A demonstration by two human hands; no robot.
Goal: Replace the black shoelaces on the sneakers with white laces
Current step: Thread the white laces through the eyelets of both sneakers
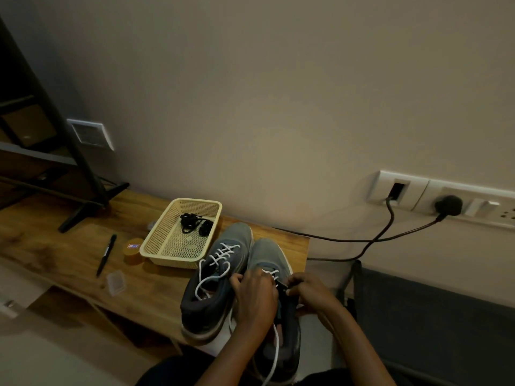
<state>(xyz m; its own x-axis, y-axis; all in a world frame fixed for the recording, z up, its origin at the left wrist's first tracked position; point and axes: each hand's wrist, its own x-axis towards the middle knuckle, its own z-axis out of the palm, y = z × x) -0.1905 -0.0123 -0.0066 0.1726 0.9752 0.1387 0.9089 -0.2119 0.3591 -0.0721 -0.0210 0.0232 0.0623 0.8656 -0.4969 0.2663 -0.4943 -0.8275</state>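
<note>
**Hands threading the white lace through the second sneaker**

Both hands work at the eyelets of the right-hand sneaker [274, 277], low and right of centre in the frame. The left hand [255, 295] is closed over the tongue area, pinching white lace [276, 349] that trails down toward the bottom edge. The right hand [309, 291] is closed on something dark at the eyelet row; I cannot tell exactly what.

The left-hand sneaker [214, 277] beside it already carries white lacing, its ends loose. The black laces [193, 222] lie in the cream basket [156, 246], just above the shoes.

To thread well, probably keep the lace tip straight, pull each crossing even, and steady the shoe against its neighbour.

The right sneaker overhangs the near edge of the counter [69, 246]. Open room lies left, near the pen [106, 253].
</note>
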